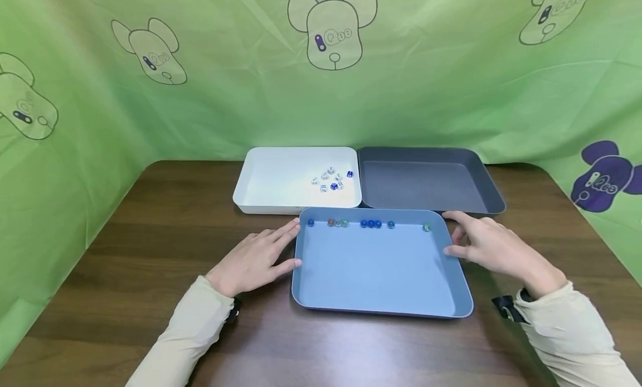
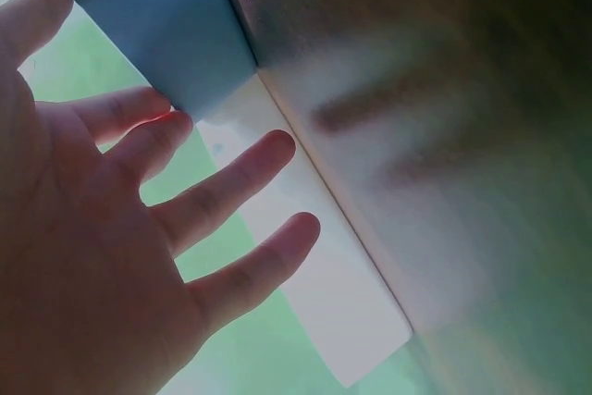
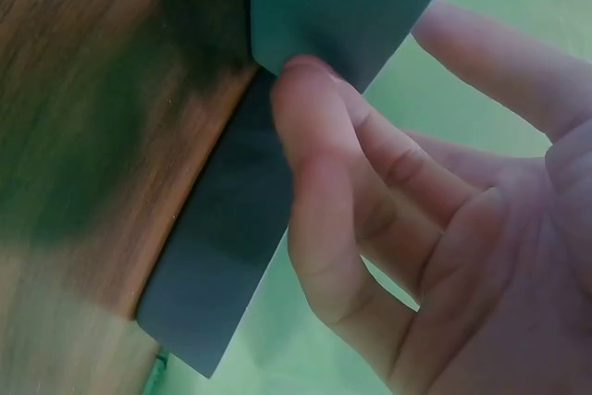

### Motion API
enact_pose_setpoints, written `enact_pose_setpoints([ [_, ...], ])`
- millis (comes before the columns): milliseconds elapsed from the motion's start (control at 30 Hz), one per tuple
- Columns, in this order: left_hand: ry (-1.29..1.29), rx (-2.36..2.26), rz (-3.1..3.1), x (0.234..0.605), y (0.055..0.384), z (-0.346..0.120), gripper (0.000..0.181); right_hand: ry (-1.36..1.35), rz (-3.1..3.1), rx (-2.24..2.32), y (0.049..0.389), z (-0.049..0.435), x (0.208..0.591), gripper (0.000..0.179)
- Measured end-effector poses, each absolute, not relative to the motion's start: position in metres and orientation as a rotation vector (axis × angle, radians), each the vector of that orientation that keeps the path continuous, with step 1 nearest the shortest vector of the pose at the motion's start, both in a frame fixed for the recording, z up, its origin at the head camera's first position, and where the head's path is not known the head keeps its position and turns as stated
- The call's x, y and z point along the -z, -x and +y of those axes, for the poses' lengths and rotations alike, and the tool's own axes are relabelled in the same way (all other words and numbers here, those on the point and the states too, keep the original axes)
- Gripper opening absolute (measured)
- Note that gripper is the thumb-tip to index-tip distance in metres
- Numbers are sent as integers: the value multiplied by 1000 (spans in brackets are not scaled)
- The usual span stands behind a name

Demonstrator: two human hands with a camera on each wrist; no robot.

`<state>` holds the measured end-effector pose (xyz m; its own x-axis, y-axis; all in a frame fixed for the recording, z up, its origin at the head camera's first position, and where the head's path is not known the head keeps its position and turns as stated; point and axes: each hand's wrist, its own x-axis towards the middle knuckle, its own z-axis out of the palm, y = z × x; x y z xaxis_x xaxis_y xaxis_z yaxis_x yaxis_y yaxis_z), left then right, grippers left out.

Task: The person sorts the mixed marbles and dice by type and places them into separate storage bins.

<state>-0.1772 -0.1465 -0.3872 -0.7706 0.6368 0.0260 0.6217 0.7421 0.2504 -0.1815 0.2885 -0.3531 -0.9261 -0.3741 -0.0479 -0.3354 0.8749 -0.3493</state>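
Note:
A blue tray (image 1: 381, 270) lies on the table between both hands. Several glass marbles (image 1: 371, 223), blue, green and reddish, line up along its far inner wall. At the tray's left side is my left hand (image 1: 256, 259), fingers spread and nearly straight, with fingertips at the outer wall and thumb tip at the rim. On the opposite side, my right hand (image 1: 494, 245) has its thumb at the right rim and its index finger reaching the far right corner. In the right wrist view, the other fingers (image 3: 319, 127) bend loosely beside the tray's wall.
Behind the blue tray stands a white tray (image 1: 276, 178) with several white and blue dice (image 1: 334, 187). To its right is a dark grey tray (image 1: 421, 180). A green printed cloth (image 1: 225, 97) hangs behind the brown wooden table (image 1: 150, 247).

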Motion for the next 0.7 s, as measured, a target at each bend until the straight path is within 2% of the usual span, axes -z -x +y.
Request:
enact_pose_setpoints([
  [400,-1081,-279,2921,375,180,-140,66,661,2883,599,182,289,357,63],
  [500,-1169,-251,2986,364,184,-135,54,653,2869,611,183,289,357,63],
  [700,-1364,-271,3048,340,195,-117,19,666,2858,637,183,287,357,60],
])
